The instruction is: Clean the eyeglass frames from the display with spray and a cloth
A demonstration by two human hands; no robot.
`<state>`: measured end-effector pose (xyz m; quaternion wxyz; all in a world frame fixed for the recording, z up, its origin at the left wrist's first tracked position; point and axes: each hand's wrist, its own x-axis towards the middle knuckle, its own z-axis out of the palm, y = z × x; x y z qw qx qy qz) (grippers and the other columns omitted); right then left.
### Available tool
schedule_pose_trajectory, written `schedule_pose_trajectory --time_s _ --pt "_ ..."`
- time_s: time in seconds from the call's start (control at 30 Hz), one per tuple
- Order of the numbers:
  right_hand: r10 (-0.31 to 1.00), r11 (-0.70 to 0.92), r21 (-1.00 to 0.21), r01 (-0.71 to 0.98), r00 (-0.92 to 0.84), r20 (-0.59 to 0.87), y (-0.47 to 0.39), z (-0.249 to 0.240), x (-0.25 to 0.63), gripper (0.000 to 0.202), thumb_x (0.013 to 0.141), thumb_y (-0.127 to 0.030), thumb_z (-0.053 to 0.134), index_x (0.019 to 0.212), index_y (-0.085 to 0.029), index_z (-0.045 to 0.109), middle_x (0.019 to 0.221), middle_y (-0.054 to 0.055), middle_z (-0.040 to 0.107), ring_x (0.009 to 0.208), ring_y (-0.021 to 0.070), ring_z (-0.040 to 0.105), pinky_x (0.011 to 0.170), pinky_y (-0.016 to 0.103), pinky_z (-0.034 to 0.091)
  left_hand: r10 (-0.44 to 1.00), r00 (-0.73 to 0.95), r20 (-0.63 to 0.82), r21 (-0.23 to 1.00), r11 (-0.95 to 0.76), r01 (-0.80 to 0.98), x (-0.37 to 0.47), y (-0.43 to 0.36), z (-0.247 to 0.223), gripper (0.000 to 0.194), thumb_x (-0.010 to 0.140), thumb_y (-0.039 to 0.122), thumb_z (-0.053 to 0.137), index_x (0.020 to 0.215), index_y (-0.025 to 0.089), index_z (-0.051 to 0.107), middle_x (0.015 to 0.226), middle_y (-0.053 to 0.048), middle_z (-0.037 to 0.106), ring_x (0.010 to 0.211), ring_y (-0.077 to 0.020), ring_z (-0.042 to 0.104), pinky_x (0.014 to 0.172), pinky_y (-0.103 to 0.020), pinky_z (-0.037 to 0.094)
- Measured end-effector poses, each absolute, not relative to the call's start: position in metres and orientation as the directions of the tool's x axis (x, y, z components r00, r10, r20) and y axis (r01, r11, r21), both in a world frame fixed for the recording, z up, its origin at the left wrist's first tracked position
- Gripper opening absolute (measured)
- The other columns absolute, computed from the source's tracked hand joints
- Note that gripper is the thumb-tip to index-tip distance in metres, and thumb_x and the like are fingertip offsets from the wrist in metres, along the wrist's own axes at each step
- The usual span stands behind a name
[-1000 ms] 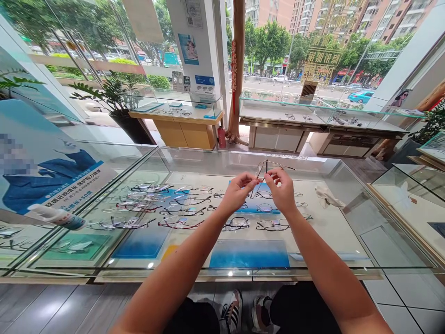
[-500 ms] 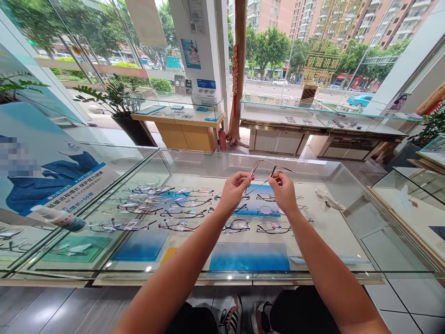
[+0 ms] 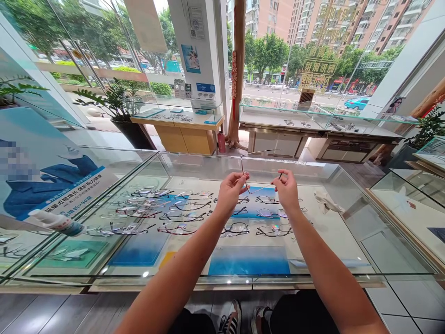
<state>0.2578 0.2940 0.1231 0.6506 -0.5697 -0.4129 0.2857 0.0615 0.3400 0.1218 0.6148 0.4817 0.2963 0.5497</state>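
Above the glass counter [image 3: 313, 273], my left hand [image 3: 233, 187] pinches the front of a thin-framed pair of glasses [image 3: 243, 163]. One temple of the glasses stretches away toward the far side, and the other runs right to my right hand [image 3: 286, 186], whose fingers are closed on its dark tip. Beneath my hands, rows of eyeglasses [image 3: 235, 228] lie in the counter, some over blue sheets [image 3: 248, 260]. The lenses of the held pair are too faint to make out.
A white spray bottle [image 3: 57, 222] lies at the left beside a printed sign [image 3: 79, 185]. A crumpled cloth [image 3: 327, 202] is at the right. Beyond stand more display cases [image 3: 278, 121], a potted plant [image 3: 127, 123] and a wooden post [image 3: 238, 69].
The glasses have turned, so their front is more upright and edge-on in my left hand. My right hand has shifted slightly right, and its fingers have lifted a little.
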Motion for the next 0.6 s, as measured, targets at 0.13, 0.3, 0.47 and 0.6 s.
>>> schedule_pose_trajectory --time_s 0.13,0.3,0.47,0.6 --pt "0.848 0.127 -0.991 0.053 0.512 0.136 0.295 0.121 0.26 0.04 0.078 -0.038 0.068 0.113 -0.025 0.055 0.088 0.002 0.075 0.07 0.019 0.058 0.073 0.038 0.052 0.974 0.142 0.179 0.893 -0.101 -0.438 0.058 0.345 0.122 0.05 0.075 0.061 0.093 0.096 0.022 0.071 0.126 -0.009 0.073 0.13 -0.0297 0.066 0.092 -0.044 0.066" --pt "0.637 0.262 -0.745 0.614 0.469 0.611 0.281 0.127 0.246 0.034 0.088 -0.038 0.068 0.119 -0.025 0.065 0.12 0.011 0.07 0.108 0.0306 0.061 0.103 0.053 0.05 0.958 0.143 0.251 0.908 -0.181 -0.379 0.059 0.345 0.121 0.047 0.078 0.062 0.09 0.094 0.021 0.071 0.126 -0.009 0.072 0.12 -0.0251 0.067 0.092 -0.042 0.065" --pt "0.72 0.479 -0.587 0.652 0.091 0.688 0.271 0.129 0.223 0.034 0.099 -0.041 0.068 0.13 -0.028 0.068 0.131 0.01 0.074 0.124 0.0331 0.064 0.112 0.054 0.048 0.915 0.232 0.331 0.911 -0.246 -0.331 0.064 0.335 0.122 0.039 0.084 0.056 0.088 0.091 0.02 0.073 0.133 -0.011 0.068 0.115 -0.0247 0.067 0.091 -0.04 0.065" --pt "0.76 0.498 -0.654 0.569 0.076 0.645 0.271 0.124 0.215 0.032 0.103 -0.046 0.065 0.131 -0.03 0.069 0.135 0.01 0.076 0.125 0.0321 0.067 0.11 0.053 0.052 0.893 0.288 0.346 0.913 -0.25 -0.323 0.065 0.33 0.121 0.035 0.086 0.052 0.087 0.09 0.019 0.075 0.134 -0.012 0.066 0.121 -0.0275 0.065 0.092 -0.039 0.063"
